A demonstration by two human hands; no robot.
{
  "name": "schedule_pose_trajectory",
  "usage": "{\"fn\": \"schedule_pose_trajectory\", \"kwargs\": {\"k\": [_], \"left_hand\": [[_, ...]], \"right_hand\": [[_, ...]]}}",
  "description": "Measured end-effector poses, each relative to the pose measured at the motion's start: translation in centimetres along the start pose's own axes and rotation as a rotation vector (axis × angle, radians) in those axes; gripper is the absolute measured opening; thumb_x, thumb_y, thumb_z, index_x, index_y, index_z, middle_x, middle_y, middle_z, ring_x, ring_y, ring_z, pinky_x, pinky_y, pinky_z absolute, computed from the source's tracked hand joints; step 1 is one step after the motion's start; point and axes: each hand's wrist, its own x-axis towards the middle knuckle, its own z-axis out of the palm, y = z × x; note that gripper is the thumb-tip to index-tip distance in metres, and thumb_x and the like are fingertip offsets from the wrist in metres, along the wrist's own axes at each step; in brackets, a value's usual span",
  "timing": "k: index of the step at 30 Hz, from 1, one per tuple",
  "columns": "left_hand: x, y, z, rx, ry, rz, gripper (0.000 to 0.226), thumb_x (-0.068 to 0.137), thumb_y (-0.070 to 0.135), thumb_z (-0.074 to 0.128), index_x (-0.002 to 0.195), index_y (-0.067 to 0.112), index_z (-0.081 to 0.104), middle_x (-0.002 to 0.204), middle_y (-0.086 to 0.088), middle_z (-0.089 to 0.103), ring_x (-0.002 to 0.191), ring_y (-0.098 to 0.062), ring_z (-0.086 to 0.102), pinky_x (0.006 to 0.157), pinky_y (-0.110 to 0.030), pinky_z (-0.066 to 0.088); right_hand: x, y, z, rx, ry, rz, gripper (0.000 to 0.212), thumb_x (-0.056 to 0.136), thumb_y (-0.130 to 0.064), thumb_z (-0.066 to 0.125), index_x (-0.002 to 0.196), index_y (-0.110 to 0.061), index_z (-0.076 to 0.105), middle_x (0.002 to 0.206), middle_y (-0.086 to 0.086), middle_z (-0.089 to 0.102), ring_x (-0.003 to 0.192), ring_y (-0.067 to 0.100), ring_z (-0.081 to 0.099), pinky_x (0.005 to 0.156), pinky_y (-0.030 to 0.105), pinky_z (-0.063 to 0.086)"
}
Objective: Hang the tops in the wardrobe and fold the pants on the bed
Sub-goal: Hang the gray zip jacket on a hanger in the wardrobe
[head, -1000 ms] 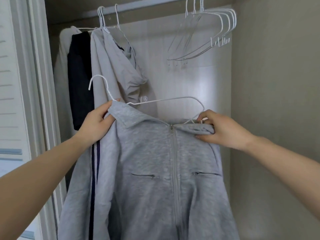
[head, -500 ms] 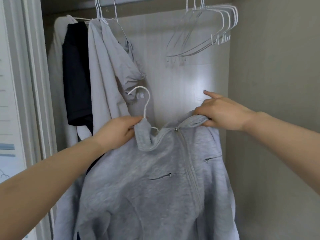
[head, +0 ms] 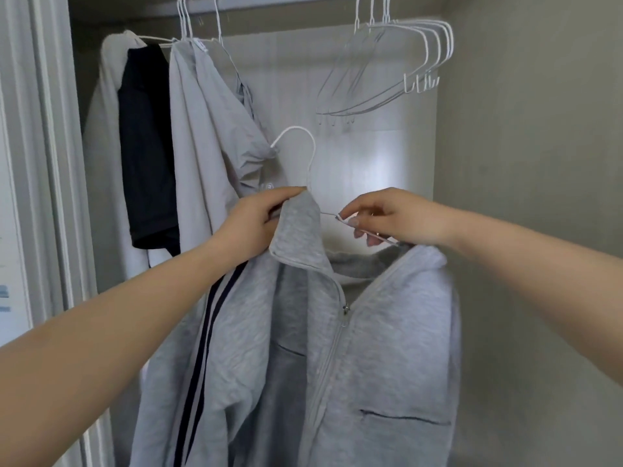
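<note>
A light grey fleece zip-up jacket with a stand collar (head: 387, 348) hangs half-unzipped on a thin white wire hanger (head: 312, 163), held up in front of the open wardrobe with pale grey walls (head: 522, 163). Its hook stands upright, below the wardrobe's rail (head: 269, 1). Two dark stripes run down the jacket's left sleeve; a slit pocket shows on the right front.
</note>
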Motion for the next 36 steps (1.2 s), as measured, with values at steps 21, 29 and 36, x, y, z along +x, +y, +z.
{"fn": "schedule_pose_trajectory", "kwargs": {"k": [21, 29, 36], "left_hand": [[-0.1, -2.5, -3.0, 0.391, 0.097, -0.033, 0.042, 0.093, 0.051, 0.038, 0.109, 0.017, 0.057, 0.092, 0.006, 0.06, 0.081, -0.013, 0.054, 0.067, -0.029, 0.038], [0.2, -3.8, -4.9, 0.217, -0.076, -0.11, 0.055, 0.093, 0.05, 0.031, 0.103, 0.008, 0.065, 0.096, -0.005, 0.069, 0.087, -0.011, 0.061, 0.074, -0.011, 0.044], [1.0, -2.9, -3.9, -0.136, -0.242, -0.405, 0.025, 0.099, 0.031, 0.045, 0.096, 0.034, 0.069, 0.087, 0.028, 0.07, 0.084, 0.015, 0.062, 0.067, 0.002, 0.041]], "right_hand": [[-0.5, -1.5, -9.2, -0.268, 0.26, 0.012, 0.019, 0.093, -0.017, 0.048, 0.081, -0.028, 0.059, 0.054, -0.013, 0.05, 0.042, 0.001, 0.041, 0.041, 0.016, 0.036], [-3.0, -0.7, -8.5, -0.368, 0.161, -0.021, 0.02, 0.095, -0.019, 0.046, 0.086, -0.03, 0.06, 0.055, -0.023, 0.053, 0.045, 0.001, 0.041, 0.047, 0.01, 0.034], [-1.3, -1.0, -7.0, -0.244, 0.165, 0.03, 0.024, 0.095, -0.013, 0.045, 0.083, -0.028, 0.06, 0.062, -0.01, 0.05, 0.041, 0.0, 0.041, 0.042, 0.012, 0.034]]}}
